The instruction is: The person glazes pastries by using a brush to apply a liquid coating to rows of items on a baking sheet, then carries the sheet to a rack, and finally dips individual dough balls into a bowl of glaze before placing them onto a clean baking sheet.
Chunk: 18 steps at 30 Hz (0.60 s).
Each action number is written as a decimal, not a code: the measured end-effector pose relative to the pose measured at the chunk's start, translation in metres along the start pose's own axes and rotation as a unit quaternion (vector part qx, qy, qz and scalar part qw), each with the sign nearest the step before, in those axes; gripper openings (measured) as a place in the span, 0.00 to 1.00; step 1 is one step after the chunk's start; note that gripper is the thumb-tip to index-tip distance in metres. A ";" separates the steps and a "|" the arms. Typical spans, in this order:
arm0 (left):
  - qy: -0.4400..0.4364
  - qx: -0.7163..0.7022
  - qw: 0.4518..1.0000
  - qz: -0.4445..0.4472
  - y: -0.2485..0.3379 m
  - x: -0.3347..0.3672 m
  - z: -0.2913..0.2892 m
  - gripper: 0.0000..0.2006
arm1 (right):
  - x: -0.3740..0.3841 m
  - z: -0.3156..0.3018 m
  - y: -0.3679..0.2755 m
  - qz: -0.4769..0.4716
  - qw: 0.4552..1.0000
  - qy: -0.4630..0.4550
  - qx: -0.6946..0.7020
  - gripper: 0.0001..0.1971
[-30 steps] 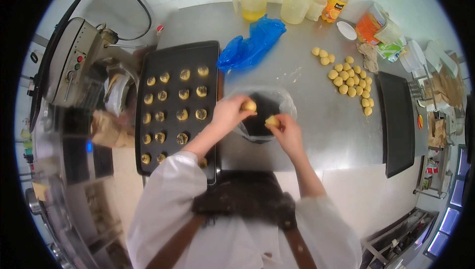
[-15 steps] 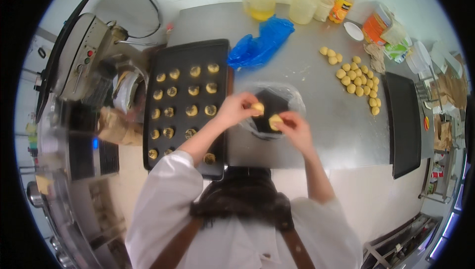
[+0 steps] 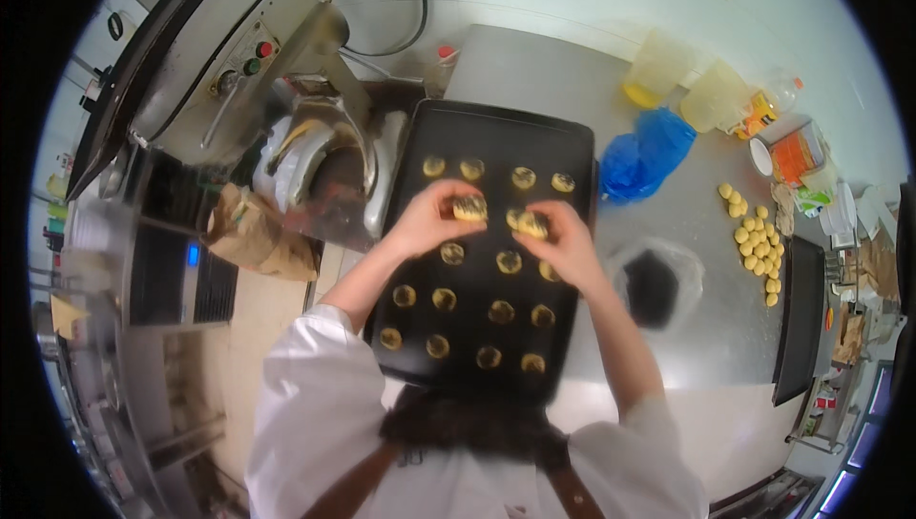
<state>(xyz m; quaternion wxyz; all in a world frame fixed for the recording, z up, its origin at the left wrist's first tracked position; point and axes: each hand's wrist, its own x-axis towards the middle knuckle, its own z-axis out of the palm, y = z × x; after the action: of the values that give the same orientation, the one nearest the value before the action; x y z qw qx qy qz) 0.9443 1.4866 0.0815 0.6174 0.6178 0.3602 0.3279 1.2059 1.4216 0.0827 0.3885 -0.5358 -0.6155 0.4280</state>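
Over the black baking tray [image 3: 501, 137], each of my hands grips a pale yellow dough ball whose top is coated in dark specks. My left hand [image 3: 426, 221] is closed around one seeded dough ball [image 3: 469, 209]. A second seeded dough ball [image 3: 532, 225] sits between the fingers of my right hand [image 3: 570, 244]. Rows of similar speckled dough balls [image 3: 501, 312] lie spaced out on the tray, some partly hidden by my hands. To the right, a clear plastic bag [image 3: 689, 276] lies spread around a mass of black seeds [image 3: 651, 288].
Plain dough balls [image 3: 759, 242] cluster on the steel table [image 3: 658, 357] at right, near another black tray [image 3: 800, 319]. A blue plastic bag [image 3: 649, 152], jugs [image 3: 716, 94] and a bottle [image 3: 784, 92] stand at the back. At left are a mixer [image 3: 239, 71] and paper bag [image 3: 258, 238].
Both hands, holding the dough balls, have moved left from above the seeds to over the tray. Dark specks now show on the held dough balls. The view has shifted left.
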 end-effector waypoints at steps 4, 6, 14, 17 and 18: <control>0.146 0.320 0.931 0.094 -0.023 0.056 -0.072 0.23 | 0.114 0.049 0.028 -0.069 0.966 0.104 -0.224 0.26; 0.180 0.399 0.894 0.098 -0.044 0.089 -0.101 0.25 | 0.159 0.068 0.036 -0.047 0.952 0.128 -0.273 0.25; 0.172 0.498 0.850 -0.018 -0.105 0.158 -0.120 0.30 | 0.235 0.105 0.072 0.037 0.892 0.098 -0.439 0.25; 0.104 0.494 0.863 0.031 -0.088 0.153 -0.128 0.29 | 0.226 0.095 0.064 -0.047 0.910 0.093 -0.401 0.25; 0.062 0.472 0.877 0.061 -0.090 0.155 -0.138 0.28 | 0.226 0.090 0.062 -0.096 0.920 0.095 -0.369 0.25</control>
<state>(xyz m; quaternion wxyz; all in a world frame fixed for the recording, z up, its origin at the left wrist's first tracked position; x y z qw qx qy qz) 0.9049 1.6890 -0.0113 0.2071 0.8350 0.4715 0.1938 1.1136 1.6391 -0.0009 0.2597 -0.6176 -0.7383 0.0782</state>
